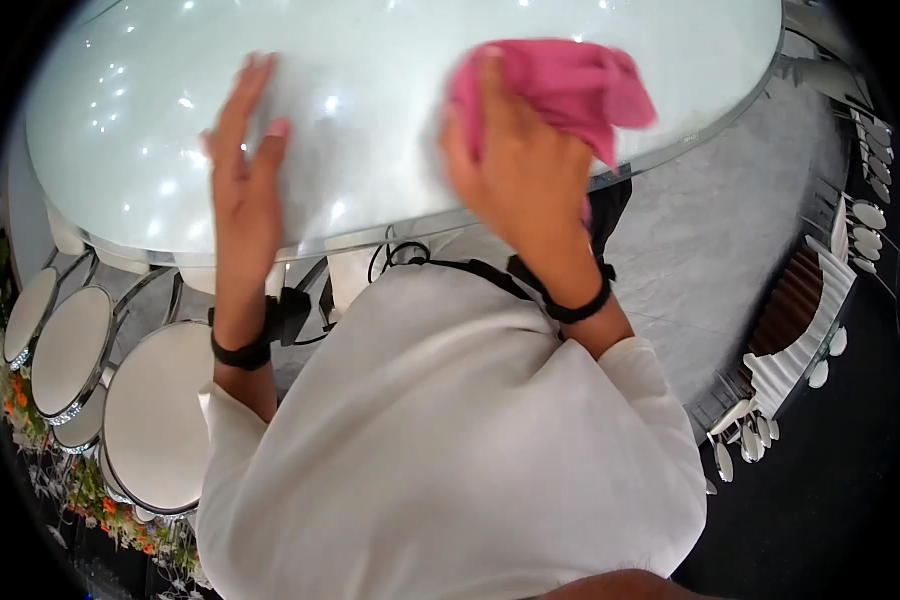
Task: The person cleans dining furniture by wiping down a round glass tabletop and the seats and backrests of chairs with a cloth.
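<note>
A pink cloth (pixel 590 85) lies bunched under my right hand (pixel 530 175), whose fingers press and grip it against the glossy white tabletop (pixel 380 130). To the left, my left hand (pixel 243 175) is held over the same tabletop near its front edge, with its fingers stretched out and nothing in them. Whether its side rests on the surface I cannot tell. A black band (pixel 245 345) circles my left wrist, and another black band (pixel 578 300) circles my right wrist.
Round white-seated chairs (pixel 160 415) stand below the table's edge at left, beside flowers (pixel 105 505). Grey marble floor (pixel 710 240) stretches to the right. Farther off are a white draped table (pixel 805 335) and more white chairs (pixel 740 430). Tabletop reflections show many small lights.
</note>
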The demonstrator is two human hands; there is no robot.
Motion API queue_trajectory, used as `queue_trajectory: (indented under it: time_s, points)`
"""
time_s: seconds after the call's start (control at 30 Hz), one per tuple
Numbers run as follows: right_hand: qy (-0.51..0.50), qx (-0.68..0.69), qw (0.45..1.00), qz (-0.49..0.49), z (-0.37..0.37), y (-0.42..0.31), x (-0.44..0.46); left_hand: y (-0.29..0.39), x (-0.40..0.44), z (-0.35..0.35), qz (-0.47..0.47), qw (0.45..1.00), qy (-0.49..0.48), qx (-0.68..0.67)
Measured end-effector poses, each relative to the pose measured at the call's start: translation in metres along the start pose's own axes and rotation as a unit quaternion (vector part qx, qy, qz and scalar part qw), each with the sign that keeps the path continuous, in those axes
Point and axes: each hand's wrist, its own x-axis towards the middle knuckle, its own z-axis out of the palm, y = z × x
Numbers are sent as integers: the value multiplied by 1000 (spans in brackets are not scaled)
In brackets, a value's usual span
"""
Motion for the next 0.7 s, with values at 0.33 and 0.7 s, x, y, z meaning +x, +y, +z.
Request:
queue_trajectory:
  time_s: [0.33, 0.7]
  points:
    - [-22, 150, 971, -186, -1, -20, -2, 20, 8, 48, 269, 915, -61, 293]
    - [-5, 204, 976, 76, -34, 49, -86, 24, -6, 173, 345, 912, -15, 222]
